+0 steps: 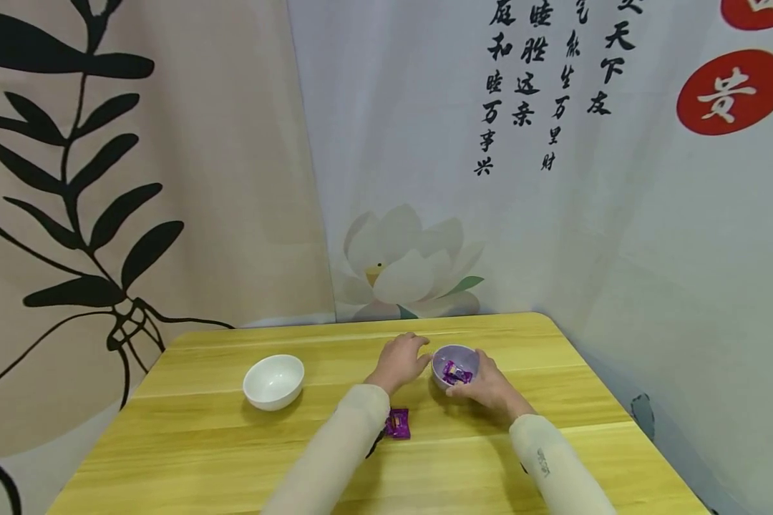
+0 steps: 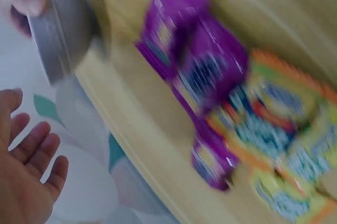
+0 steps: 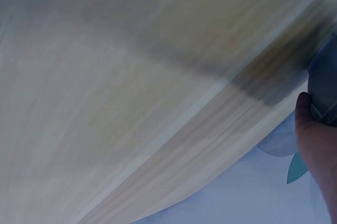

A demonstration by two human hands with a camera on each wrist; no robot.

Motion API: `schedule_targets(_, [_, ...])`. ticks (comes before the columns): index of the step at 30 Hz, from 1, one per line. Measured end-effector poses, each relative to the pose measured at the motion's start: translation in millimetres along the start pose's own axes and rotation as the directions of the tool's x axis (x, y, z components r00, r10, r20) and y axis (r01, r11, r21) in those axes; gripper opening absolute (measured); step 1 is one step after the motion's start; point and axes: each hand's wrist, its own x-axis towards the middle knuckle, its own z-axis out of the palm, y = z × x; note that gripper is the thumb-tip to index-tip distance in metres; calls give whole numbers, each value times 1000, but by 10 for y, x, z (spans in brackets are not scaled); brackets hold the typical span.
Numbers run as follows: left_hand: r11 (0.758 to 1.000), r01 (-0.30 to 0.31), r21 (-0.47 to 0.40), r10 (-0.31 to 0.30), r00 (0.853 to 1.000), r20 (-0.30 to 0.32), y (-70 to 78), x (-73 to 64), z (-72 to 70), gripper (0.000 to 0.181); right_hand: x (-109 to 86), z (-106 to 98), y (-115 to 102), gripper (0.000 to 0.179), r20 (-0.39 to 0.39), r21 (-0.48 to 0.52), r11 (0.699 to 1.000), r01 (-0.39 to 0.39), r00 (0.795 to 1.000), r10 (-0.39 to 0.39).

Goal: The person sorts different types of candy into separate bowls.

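Note:
My right hand (image 1: 494, 390) grips a small purple bowl (image 1: 449, 352) by its right side, and the bowl tilts toward me. Several purple-wrapped candies (image 1: 457, 373) lie inside it. In the right wrist view the thumb of that hand (image 3: 318, 153) presses against the dark outside of the bowl (image 3: 324, 79). Just left of the bowl's rim is my left hand (image 1: 401, 363), holding nothing. Its fingers are loosely bent in the left wrist view, below the bowl (image 2: 73, 29). Purple candy packets (image 1: 399, 423) rest on the table by my left forearm, partly hidden by the sleeve.
A white bowl (image 1: 273, 383) stands on the left of the wooden table (image 1: 187, 458). In the left wrist view, yellow and orange packets (image 2: 279, 113) lie beside the purple ones. A printed curtain (image 1: 412, 157) hangs behind the table's far edge.

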Motion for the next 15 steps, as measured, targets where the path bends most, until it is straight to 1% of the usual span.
schedule_targets(5, [1000, -2, 10, 2, 999, 35, -257, -35, -112, 36, 3, -4, 10, 126, 5, 5, 999, -38, 999, 38])
schedule_targets(11, [1000, -7, -20, 9, 997, 72, -557, -102, -233, 38, 34, -2, 23, 125, 7, 3, 999, -42, 999, 42])
schedule_targets(15, [999, -19, -43, 23, 995, 95, -732, -183, -271, 36, 43, 9, 20, 124, 12, -2, 999, -40, 999, 40])
